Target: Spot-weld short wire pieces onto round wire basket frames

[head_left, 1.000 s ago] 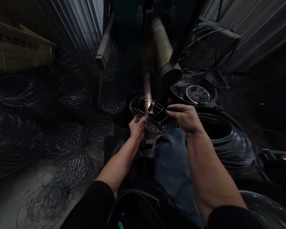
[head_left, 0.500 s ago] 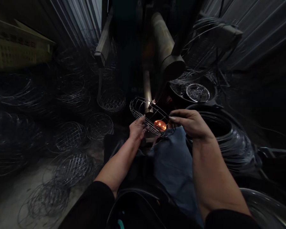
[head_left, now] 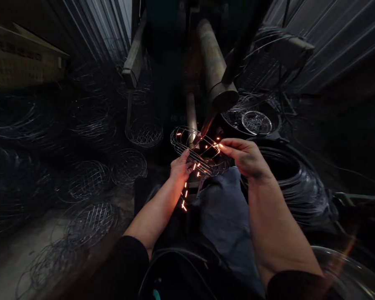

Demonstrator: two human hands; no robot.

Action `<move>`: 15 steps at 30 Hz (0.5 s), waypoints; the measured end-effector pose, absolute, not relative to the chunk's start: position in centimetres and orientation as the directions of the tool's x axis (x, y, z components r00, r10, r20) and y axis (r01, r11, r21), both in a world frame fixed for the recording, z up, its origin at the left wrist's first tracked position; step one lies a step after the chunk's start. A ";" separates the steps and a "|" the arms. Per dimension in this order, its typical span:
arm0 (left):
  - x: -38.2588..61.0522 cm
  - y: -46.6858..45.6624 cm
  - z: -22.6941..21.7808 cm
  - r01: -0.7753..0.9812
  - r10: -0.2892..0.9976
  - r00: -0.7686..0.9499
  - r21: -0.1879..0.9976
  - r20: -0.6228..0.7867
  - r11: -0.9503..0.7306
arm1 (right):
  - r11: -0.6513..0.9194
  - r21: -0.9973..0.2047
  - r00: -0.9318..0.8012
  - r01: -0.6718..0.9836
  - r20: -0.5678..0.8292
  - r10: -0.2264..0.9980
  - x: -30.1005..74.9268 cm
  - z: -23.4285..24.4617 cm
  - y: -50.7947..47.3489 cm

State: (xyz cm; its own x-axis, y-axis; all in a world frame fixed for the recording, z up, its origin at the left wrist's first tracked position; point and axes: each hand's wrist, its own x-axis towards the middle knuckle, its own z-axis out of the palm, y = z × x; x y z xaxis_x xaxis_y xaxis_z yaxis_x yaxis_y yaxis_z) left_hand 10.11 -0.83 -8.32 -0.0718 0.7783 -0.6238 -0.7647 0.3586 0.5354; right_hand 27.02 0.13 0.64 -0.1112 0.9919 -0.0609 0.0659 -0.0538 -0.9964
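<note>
Sparks (head_left: 183, 206) newly scattered, wire basket (head_left: 202, 161) — between hands (head_left: 249, 158)

A person is wearing a black top, its plain left sleeve (head_left: 128, 256) ending near the elbow and its right sleeve (head_left: 295, 285) matching it. Both forearms are going uncovered, down to a bare left hand (head_left: 179, 167) and right hand (head_left: 249, 158). Creased blue cloth (head_left: 226, 227) is covering part of the lap beside black material (head_left: 175, 233), where a small teal patch (head_left: 156, 294) is showing, its nature unclear.
</note>
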 end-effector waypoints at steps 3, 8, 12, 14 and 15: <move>10.1 -0.5 -8.3 -0.777 0.778 -0.067 0.521 -0.625 0.352 | -0.089 -0.994 -0.097 0.061 -0.095 0.991 27.7 0.5 -0.4; 10.2 -0.7 -8.6 -0.817 0.809 -0.028 0.479 -0.587 0.320 | -0.058 -0.996 -0.058 0.068 -0.062 0.996 27.5 1.1 -0.2; 10.3 -1.2 -9.1 -0.877 0.810 -0.024 0.402 -0.586 0.264 | -0.009 -0.990 -0.130 0.144 -0.028 0.991 26.5 1.7 0.7; 10.3 -1.2 -9.2 -0.896 0.805 -0.042 0.379 -0.592 0.233 | 0.027 -0.986 -0.134 0.164 0.005 0.991 26.0 1.7 1.4; 10.2 -1.2 -9.2 -0.902 0.802 -0.049 0.371 -0.595 0.220 | 0.046 -0.985 -0.129 0.165 0.024 0.991 25.8 1.7 1.7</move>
